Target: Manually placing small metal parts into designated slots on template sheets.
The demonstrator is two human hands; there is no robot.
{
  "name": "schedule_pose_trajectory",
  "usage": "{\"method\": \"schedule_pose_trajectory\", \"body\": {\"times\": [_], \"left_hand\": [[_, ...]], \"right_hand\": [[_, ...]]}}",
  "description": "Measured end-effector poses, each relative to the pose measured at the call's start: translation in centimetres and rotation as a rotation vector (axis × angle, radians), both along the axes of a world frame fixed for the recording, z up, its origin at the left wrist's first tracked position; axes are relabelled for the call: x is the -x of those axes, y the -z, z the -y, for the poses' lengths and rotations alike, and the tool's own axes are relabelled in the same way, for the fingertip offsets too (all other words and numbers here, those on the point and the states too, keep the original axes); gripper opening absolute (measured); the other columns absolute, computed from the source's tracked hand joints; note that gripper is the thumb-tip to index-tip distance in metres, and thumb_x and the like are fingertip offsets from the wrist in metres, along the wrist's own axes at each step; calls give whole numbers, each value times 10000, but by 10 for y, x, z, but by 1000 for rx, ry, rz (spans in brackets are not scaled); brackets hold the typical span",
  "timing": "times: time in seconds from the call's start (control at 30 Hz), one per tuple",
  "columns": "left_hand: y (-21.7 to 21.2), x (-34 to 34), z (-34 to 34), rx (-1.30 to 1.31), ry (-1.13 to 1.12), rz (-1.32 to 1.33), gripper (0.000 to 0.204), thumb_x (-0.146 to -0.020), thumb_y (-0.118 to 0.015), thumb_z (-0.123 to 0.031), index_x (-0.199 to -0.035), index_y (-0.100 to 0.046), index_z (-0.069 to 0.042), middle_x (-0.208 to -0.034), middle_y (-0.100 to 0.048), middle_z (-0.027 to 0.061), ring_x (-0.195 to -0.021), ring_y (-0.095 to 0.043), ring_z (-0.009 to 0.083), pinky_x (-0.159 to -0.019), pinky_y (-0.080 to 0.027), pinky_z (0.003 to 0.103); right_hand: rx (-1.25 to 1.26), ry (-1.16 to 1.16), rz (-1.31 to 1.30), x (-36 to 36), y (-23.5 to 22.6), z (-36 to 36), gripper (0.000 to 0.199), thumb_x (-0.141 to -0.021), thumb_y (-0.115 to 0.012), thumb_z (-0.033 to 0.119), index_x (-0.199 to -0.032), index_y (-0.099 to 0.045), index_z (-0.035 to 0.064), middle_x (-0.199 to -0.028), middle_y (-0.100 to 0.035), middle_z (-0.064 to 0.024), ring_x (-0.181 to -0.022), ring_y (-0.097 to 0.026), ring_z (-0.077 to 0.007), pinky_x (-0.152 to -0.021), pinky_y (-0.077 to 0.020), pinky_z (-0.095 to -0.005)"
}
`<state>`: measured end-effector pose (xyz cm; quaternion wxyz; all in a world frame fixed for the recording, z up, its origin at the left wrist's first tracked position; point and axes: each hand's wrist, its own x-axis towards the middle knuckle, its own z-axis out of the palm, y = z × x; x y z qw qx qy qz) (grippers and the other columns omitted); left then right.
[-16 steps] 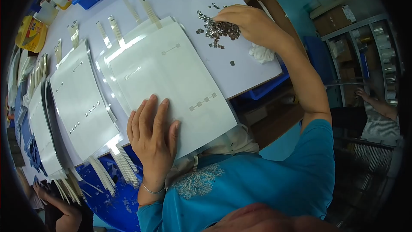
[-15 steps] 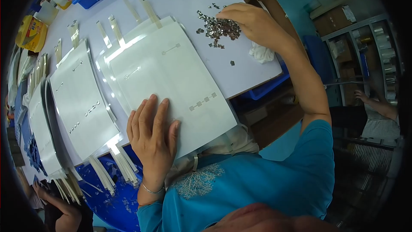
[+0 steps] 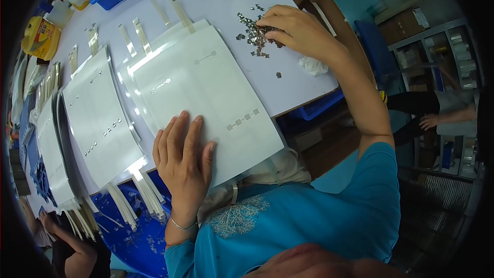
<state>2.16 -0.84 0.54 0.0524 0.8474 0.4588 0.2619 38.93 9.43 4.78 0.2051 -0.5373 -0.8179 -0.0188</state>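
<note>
My left hand (image 3: 183, 162) lies flat with fingers spread on the near part of a white flexible sheet (image 3: 206, 92), the top one of a stack. Small grey square contacts and thin traces mark this sheet, and striped flat tails (image 3: 180, 13) stick out past its far edge. At the far right of the table, my right hand (image 3: 296, 28) reaches over a pile of small shiny metal pieces (image 3: 252, 33). Its thumb and forefinger are bent and apart, with the tips at the pieces. No piece shows between them, though the hand covers part of the pile.
More stacks of white sheets (image 3: 103, 118) lie to the left, their tails hanging over a blue tub (image 3: 139, 247). A crumpled white cloth (image 3: 313, 66) sits near the right edge. Cardboard boxes (image 3: 327, 7) stand beyond it. Other people are at left and right.
My right hand has shifted slightly left and down over the metal pieces, and its thumb and forefinger have come apart. My left hand stays put. A person at the far right has moved.
</note>
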Motion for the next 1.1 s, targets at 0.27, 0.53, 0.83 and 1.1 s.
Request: {"method": "schedule_pose_trajectory", "body": {"times": [0.27,0.53,0.83,1.1], "left_hand": [[0,-1,-1,2,9,3,513,-995,-769,-329,-1477,-678,-178,-1536,-618,119,-1437,-566,330,-1246,-389,522],[3,-1,-1,-19,13,7,519,-983,-781,-327,-1470,-685,-172,-1529,-627,121,-1422,-579,333,-1243,-396,520],[1,-1,1,28,-3,21,453,-1025,-726,-331,-1456,-693,-195,-1552,-617,90,-1454,-549,340,-1251,-377,527],[2,-1,0,13,0,5,483,-1005,-751,-334,-1460,-691,-186,-1540,-621,101,-1446,-558,333,-1248,-384,527]], "right_hand": [[-29,9,-5,-6,8,-14,146,-1003,-717,122,-1070,-801,23,-986,-765,-90,-924,-734,-279,-848,-586,-394],[36,44,-150,-12,4,-19,154,-999,-722,125,-1073,-793,10,-1028,-795,-97,-938,-755,-252,-863,-589,-359],[156,118,-265,-8,-11,1,154,-1000,-733,115,-1094,-803,17,-1020,-802,-86,-921,-753,-198,-827,-585,-316],[-153,-6,-15,7,-4,49,137,-943,-762,71,-1056,-794,0,-1010,-779,-101,-911,-740,-243,-790,-581,-344]]}}
